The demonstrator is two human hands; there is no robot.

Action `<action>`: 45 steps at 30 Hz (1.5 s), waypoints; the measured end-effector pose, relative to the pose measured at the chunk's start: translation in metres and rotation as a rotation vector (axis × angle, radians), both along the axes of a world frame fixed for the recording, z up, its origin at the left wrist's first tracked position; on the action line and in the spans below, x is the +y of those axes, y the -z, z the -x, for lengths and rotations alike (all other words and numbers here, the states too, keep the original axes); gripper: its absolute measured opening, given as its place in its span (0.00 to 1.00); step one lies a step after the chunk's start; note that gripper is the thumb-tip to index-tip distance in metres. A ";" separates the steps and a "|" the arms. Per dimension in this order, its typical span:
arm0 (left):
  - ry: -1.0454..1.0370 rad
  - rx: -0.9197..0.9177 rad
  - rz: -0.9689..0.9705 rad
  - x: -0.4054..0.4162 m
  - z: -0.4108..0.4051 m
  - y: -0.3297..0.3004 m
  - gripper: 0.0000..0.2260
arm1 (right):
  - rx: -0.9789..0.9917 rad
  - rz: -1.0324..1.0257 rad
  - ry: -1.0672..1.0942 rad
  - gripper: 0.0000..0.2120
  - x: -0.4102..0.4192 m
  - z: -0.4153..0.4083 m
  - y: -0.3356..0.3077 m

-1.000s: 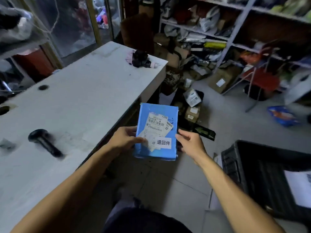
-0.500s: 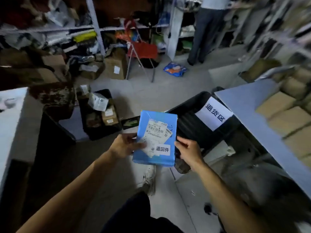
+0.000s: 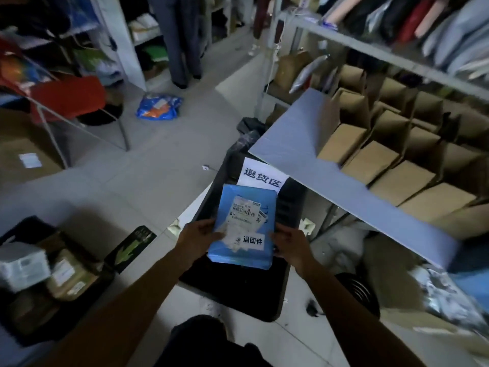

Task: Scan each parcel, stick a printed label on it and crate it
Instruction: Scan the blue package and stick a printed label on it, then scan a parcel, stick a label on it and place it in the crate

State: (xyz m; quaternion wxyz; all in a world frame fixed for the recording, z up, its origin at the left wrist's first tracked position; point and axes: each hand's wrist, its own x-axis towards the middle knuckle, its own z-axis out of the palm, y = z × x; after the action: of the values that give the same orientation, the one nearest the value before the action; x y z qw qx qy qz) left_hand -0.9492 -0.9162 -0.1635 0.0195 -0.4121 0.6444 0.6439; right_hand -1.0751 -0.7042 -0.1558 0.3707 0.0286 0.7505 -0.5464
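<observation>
The left hand (image 3: pixel 197 241) grips the left edge of the blue parcel (image 3: pixel 244 226), thumb laid across its face and fingers curled underneath. The right hand (image 3: pixel 289 246) holds the opposite edge the same way, its thumb just touching the parcel's lower right side. Between them the parcel is held flat and face up, its long side pointing away from the person, so it sits squarely between the two hands and a little ahead of them.

On the parcel's face is a white shipping label (image 3: pixel 244 210) with a barcode, and below it a smaller white sticker (image 3: pixel 252 240) printed with three black characters (退回件). Torn paper remnants lie between the two.

The parcel hangs directly above a black crate (image 3: pixel 232 287) on the floor; it looks clear of the crate rather than resting in it, though the dark interior makes that hard to judge. A white paper sign (image 3: pixel 264 176) sits at the crate's far end, partly covered by the parcel's top edge.

To the right a grey shelf board (image 3: pixel 291 144) overhangs the crate, carrying rows of brown cardboard boxes (image 3: pixel 370 160). At the lower left another dark bin (image 3: pixel 31 327) holds several parcels. Farther off stand a red chair (image 3: pixel 71 98) and a blue bag (image 3: pixel 158 105) on the tiled floor.
</observation>
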 end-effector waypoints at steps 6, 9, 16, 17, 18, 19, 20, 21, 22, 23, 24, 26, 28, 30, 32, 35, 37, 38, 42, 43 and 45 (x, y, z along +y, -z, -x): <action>0.083 -0.099 0.076 -0.048 0.080 0.039 0.21 | -0.148 -0.039 0.150 0.14 -0.052 0.059 0.047; 0.137 -0.152 0.110 -0.067 0.116 0.082 0.19 | -0.152 -0.084 0.160 0.15 -0.079 0.092 0.092; 0.066 -0.254 -0.164 -0.081 0.189 0.170 0.28 | -0.101 -0.152 0.176 0.21 -0.127 0.154 0.212; -0.023 -0.251 -0.261 -0.078 0.197 0.180 0.30 | -0.108 -0.147 0.197 0.21 -0.132 0.159 0.224; -0.151 -0.241 -0.337 -0.075 0.203 0.191 0.31 | -0.110 -0.151 0.219 0.21 -0.136 0.162 0.235; -0.289 -0.231 -0.382 -0.070 0.209 0.197 0.34 | -0.110 -0.151 0.238 0.21 -0.141 0.166 0.244; -0.425 -0.219 -0.391 -0.065 0.212 0.206 0.36 | -0.116 -0.142 0.258 0.19 -0.145 0.170 0.250; -0.550 -0.197 -0.389 -0.059 0.214 0.210 0.36 | -0.121 -0.129 0.278 0.16 -0.149 0.173 0.257; -0.655 -0.157 -0.407 -0.054 0.215 0.212 0.33 | -0.117 -0.112 0.294 0.13 -0.153 0.176 0.261; -0.722 -0.111 -0.453 -0.049 0.215 0.217 0.28 | -0.110 -0.102 0.304 0.14 -0.157 0.178 0.268; -0.754 -0.078 -0.528 -0.045 0.215 0.218 0.24 | -0.105 -0.101 0.302 0.16 -0.160 0.180 0.274; -0.763 -0.082 -0.671 -0.040 0.215 0.221 0.22 | -0.134 -0.077 0.293 0.15 -0.163 0.181 0.282; -0.744 -0.084 -0.732 -0.040 0.213 0.226 0.25 | -0.158 -0.057 0.249 0.15 -0.161 0.182 0.288; -0.741 -0.065 -0.748 -0.040 0.211 0.228 0.27 | -0.183 -0.032 0.202 0.18 -0.159 0.181 0.284; -0.738 -0.040 -0.752 -0.037 0.207 0.228 0.27 | -0.199 0.004 0.131 0.21 -0.156 0.179 0.279; -0.692 -0.019 -0.694 -0.034 0.205 0.221 0.25 | -0.185 -0.012 0.046 0.23 -0.156 0.176 0.267; -0.646 -0.041 -0.611 -0.033 0.206 0.212 0.25 | -0.144 -0.020 0.027 0.22 -0.156 0.173 0.250; -0.613 -0.058 -0.573 -0.032 0.208 0.205 0.25 | -0.123 -0.035 0.039 0.20 -0.153 0.171 0.239; -0.399 -0.090 -0.451 -0.019 0.217 0.163 0.24 | -0.100 -0.117 0.139 0.20 -0.128 0.164 0.181; -0.322 -0.084 -0.420 -0.013 0.221 0.151 0.23 | -0.081 -0.135 0.144 0.21 -0.116 0.161 0.166; -0.205 -0.089 -0.408 0.007 0.228 0.117 0.19 | -0.023 -0.169 0.158 0.19 -0.084 0.153 0.131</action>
State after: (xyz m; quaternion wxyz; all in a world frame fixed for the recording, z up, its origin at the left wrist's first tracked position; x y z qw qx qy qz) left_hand -1.1771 -0.9090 -0.2802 0.0655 -0.4909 0.4543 0.7405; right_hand -1.2285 -0.7878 -0.2868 0.3313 0.1250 0.7850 -0.5083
